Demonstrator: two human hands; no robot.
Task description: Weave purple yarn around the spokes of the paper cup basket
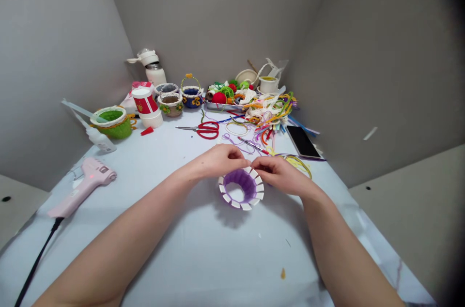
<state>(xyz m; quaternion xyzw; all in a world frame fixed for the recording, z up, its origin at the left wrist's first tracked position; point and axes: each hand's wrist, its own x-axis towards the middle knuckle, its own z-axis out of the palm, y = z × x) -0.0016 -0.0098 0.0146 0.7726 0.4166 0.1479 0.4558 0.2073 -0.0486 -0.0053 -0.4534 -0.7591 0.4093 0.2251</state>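
A paper cup cut into white strips and woven round with purple cord [241,189] stands on the white table, tilted toward me. My left hand [218,161] grips its far left rim with fingers closed. My right hand [279,173] pinches the far right rim, fingers pressed together at one of the white strips. The two hands nearly meet above the cup's far edge. A purple cord runs from the hands toward the pile behind.
A pink glue gun [84,185] with a black cable lies at left. Red scissors [203,129], a black phone [302,142], a heap of coloured cords [271,109], a green woven basket [112,122], a red cup [144,101] and small finished baskets [191,93] stand at the back.
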